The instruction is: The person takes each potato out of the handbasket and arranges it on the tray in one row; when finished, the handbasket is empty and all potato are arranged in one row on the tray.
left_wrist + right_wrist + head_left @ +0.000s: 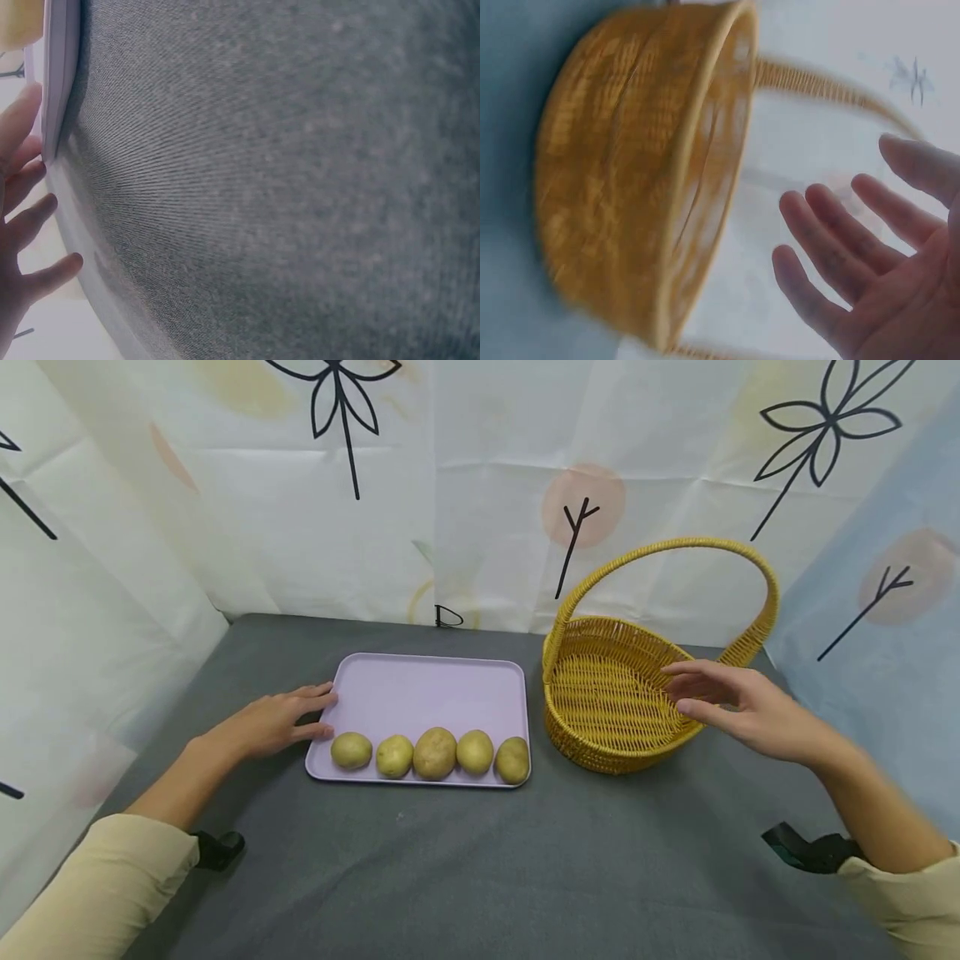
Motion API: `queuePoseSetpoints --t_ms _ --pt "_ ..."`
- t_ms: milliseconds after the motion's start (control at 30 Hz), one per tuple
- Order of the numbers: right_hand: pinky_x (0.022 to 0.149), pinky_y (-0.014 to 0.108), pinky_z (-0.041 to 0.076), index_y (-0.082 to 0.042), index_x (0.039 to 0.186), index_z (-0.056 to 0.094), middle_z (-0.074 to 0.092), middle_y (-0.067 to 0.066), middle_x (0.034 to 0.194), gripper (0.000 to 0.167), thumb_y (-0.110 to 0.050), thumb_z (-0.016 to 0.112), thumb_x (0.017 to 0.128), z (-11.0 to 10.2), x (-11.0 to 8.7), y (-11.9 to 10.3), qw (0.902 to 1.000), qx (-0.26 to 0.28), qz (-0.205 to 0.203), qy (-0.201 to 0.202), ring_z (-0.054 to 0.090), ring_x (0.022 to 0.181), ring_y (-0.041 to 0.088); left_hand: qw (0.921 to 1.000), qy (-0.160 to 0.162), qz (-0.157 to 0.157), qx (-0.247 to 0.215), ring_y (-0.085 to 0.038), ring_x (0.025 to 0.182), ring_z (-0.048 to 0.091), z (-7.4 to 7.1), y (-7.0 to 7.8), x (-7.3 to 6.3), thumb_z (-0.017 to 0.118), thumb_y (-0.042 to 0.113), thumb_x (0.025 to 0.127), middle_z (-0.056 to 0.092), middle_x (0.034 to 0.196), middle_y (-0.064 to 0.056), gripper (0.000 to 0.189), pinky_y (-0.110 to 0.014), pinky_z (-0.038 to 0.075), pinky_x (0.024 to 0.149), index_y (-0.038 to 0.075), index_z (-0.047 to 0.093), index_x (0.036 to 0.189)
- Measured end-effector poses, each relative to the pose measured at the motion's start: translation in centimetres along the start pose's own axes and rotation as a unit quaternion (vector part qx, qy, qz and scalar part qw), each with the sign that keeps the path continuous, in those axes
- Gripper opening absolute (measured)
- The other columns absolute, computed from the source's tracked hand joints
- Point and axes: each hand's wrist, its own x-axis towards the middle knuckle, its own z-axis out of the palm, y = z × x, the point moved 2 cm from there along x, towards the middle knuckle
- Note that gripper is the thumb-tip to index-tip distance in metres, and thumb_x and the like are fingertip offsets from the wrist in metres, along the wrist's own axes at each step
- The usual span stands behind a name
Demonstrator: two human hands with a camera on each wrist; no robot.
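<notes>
A lilac tray point(431, 693) lies on the table with several potatoes point(435, 753) in a row along its near edge. My left hand point(273, 720) is at the tray's left side, fingers spread and fingertips right at the rim. In the left wrist view the tray's edge point(64, 67) runs beside those fingers point(34, 221). To the right of the tray stands a yellow woven basket point(615, 693) with a tall arched handle point(675, 545). My right hand point(738, 706) hovers over the basket's right rim, fingers extended, holding nothing. The right wrist view shows its palm point(900, 300) beside the basket point(630, 165).
A dark grey cloth point(450, 877) covers the table. Patterned white curtains point(480, 527) hang behind the table and at both sides, close behind the basket. Dark straps point(217, 850) sit at both wrists.
</notes>
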Motion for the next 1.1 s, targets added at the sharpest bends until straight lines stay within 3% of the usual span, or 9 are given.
queuePoseSetpoints --t_ms 100,233,300,400,467,533,700,867,1100 --pt "0.079 0.009 0.047 -0.002 0.134 0.057 0.065 -0.018 0.114 0.037 0.001 0.059 0.097 -1.3 -2.2 2.5 0.9982 -0.001 0.039 0.046 0.062 0.102 -0.005 1.0 0.005 0.0 0.003 -0.048 0.137 0.038 -0.1 0.1 0.1 0.063 0.042 0.097 0.036 0.155 -0.022 0.067 -0.067 0.032 0.104 0.002 0.046 0.148" --pt "0.074 0.007 0.046 0.006 0.134 0.053 0.063 -0.026 0.11 0.036 -0.003 0.057 0.1 -2.4 -4.1 5.7 0.9944 -0.009 0.086 0.06 0.06 0.097 -0.012 0.9999 0.011 -0.001 0.006 -0.048 0.136 0.04 -0.4 0.2 0.0 0.062 0.038 0.098 0.037 0.154 -0.023 0.064 -0.067 0.032 0.103 0.001 0.046 0.147" --pt "0.072 0.007 0.046 0.007 0.135 0.052 0.066 -0.017 0.111 0.037 -0.008 0.057 0.101 -2.8 -4.6 7.0 0.9912 -0.031 0.112 0.064 0.057 0.094 -0.015 0.9999 0.014 -0.001 0.006 -0.049 0.136 0.04 -0.4 0.3 -0.1 0.063 0.037 0.098 0.038 0.154 -0.023 0.063 -0.067 0.033 0.103 0.0 0.047 0.147" --pt "0.086 0.033 0.054 0.007 0.139 0.046 0.065 0.013 0.123 0.045 -0.017 0.056 0.103 -2.9 -4.8 8.6 0.9827 -0.08 0.155 0.064 0.063 0.107 0.011 0.9998 0.016 -0.001 0.009 -0.049 0.135 0.041 -0.3 0.2 -0.1 0.062 0.038 0.098 0.038 0.153 -0.024 0.063 -0.067 0.033 0.103 0.0 0.047 0.146" --pt "0.094 0.056 0.046 0.008 0.145 0.039 0.052 0.033 0.134 0.054 -0.022 0.055 0.103 -2.9 -4.8 9.6 0.9755 -0.115 0.175 0.067 0.056 0.12 0.036 0.9998 0.015 -0.004 0.013 -0.049 0.137 0.038 -0.3 0.2 0.0 0.062 0.037 0.098 0.037 0.154 -0.025 0.062 -0.069 0.032 0.103 0.0 0.047 0.146" --pt "0.097 0.075 0.027 0.008 0.15 0.028 0.036 0.04 0.144 0.062 -0.025 0.053 0.104 -2.8 -4.9 10.5 0.9683 -0.149 0.188 0.07 0.035 0.128 0.059 0.9997 0.016 -0.006 0.019 -0.048 0.139 0.034 -0.2 0.1 0.1 0.062 0.037 0.099 0.036 0.155 -0.024 0.062 -0.069 0.031 0.103 0.001 0.047 0.147" --pt "0.105 0.077 0.0 -0.005 0.159 0.008 0.003 0.033 0.16 0.076 -0.035 0.05 0.104 -2.6 -5.0 12.8 0.9444 -0.234 0.214 0.087 0.003 0.145 0.054 0.9991 0.026 -0.019 0.027 -0.05 0.142 0.026 -0.1 -0.2 0.6 0.062 0.038 0.098 0.032 0.155 -0.028 0.063 -0.073 0.029 0.101 0.003 0.047 0.148" --pt "0.103 0.077 -0.011 -0.014 0.161 -0.003 -0.016 0.03 0.16 0.083 -0.055 0.04 0.102 -2.4 -5.2 14.4 0.9217 -0.278 0.256 0.086 -0.015 0.145 0.052 0.9979 0.04 -0.042 0.029 -0.052 0.144 0.018 0.0 -0.7 1.3 0.059 0.041 0.099 0.023 0.158 -0.03 0.065 -0.077 0.025 0.1 0.004 0.042 0.151" --pt "0.098 0.079 -0.017 -0.023 0.159 -0.011 -0.025 0.027 0.158 0.082 -0.066 0.026 0.1 -2.1 -5.2 15.6 0.9112 -0.287 0.286 0.075 -0.026 0.141 0.052 0.9883 0.091 -0.087 0.086 -0.048 0.149 0.005 -0.2 -1.8 1.3 0.05 0.047 0.102 0.01 0.164 -0.022 0.067 -0.08 0.012 0.101 0.012 0.033 0.156"
